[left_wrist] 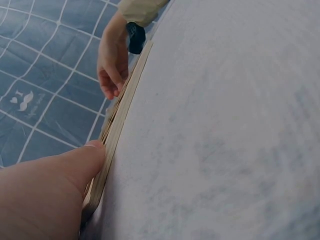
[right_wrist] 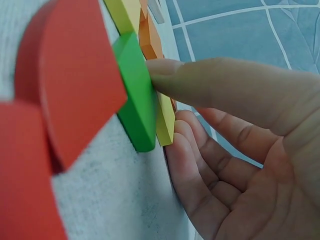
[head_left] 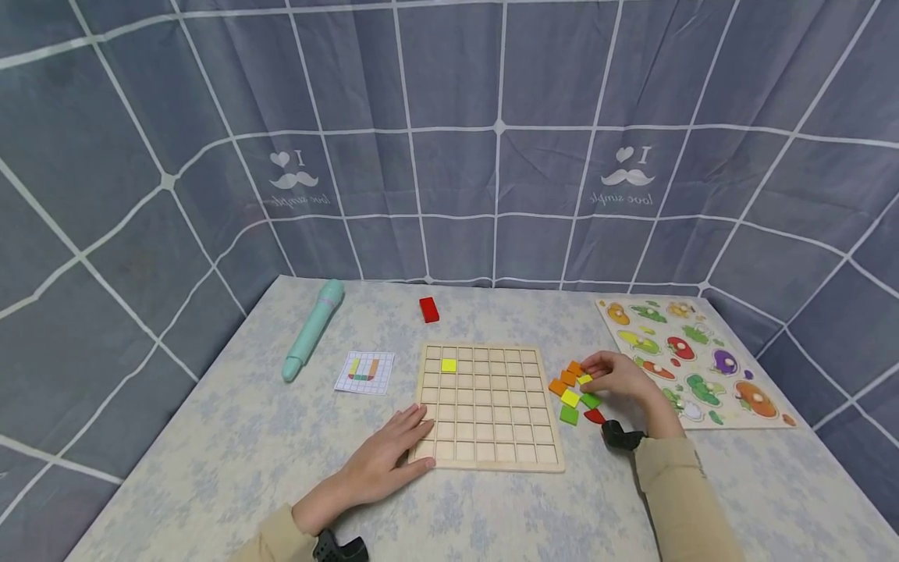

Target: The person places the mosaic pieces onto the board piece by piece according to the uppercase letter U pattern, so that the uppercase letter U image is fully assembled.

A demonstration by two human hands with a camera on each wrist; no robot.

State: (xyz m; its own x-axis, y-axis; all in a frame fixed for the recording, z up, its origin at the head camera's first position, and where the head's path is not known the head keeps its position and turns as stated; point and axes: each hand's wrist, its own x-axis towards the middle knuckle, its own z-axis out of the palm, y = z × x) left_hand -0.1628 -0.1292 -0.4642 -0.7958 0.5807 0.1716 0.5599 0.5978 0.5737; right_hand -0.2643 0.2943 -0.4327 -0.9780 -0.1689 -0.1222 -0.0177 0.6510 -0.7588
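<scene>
A wooden grid board (head_left: 485, 453) lies on the table with one yellow square tile (head_left: 449, 365) in an upper-left cell. My left hand (head_left: 382, 457) rests spread on its lower left corner; in the left wrist view the thumb (left_wrist: 92, 157) touches the board's side. To the right of the board my right hand (head_left: 621, 378) is at a small cluster of tiles. Its thumb and curled fingers pinch a yellow tile (right_wrist: 165, 122) beside a green tile (right_wrist: 136, 100). Orange tiles (head_left: 558, 386) and a red quarter-round piece (right_wrist: 82, 75) lie close by.
A paper pattern card (head_left: 372, 382) lies left of the board, with a teal cylindrical case (head_left: 312, 332) beyond it. Behind the board is a red block (head_left: 429, 310). A vegetable puzzle board (head_left: 660, 320) occupies the right side, and a grid-patterned curtain (head_left: 449, 172) surrounds the table.
</scene>
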